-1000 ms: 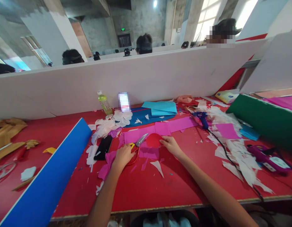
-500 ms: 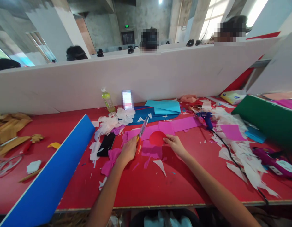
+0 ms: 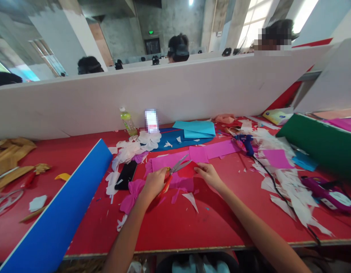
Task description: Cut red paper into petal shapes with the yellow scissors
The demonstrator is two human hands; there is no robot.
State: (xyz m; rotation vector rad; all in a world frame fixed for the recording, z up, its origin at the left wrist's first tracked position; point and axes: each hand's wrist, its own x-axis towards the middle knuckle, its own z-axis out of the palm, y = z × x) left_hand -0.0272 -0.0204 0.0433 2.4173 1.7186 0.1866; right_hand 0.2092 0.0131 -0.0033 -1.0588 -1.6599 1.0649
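My left hand (image 3: 156, 183) is closed round the handles of a pair of scissors (image 3: 179, 165), whose blades stand apart and point right at the red paper. Between the fingers and thumb of my right hand (image 3: 210, 175) the edge of a red paper piece (image 3: 189, 170) is pinched. The blades overlap the upper part of that paper; whether they are cutting it I cannot tell. Beneath both hands lie magenta paper strips (image 3: 168, 161) on the red table (image 3: 215, 223). A gathered magenta paper piece (image 3: 132, 195) rests beside my left wrist.
A blue board (image 3: 64, 204) stands at left, a green board (image 3: 314, 148) at right. Behind are a bottle (image 3: 128, 122), a lit phone (image 3: 151, 120) and folded turquoise paper (image 3: 199, 129). A blue glue gun (image 3: 246, 143) with a cord and white scraps (image 3: 297, 193) lie right. People sit beyond the partition.
The scissors have swung from pointing up to pointing right, and their blades have spread over the red paper. That paper has tilted in my right hand, so less of its round face shows.
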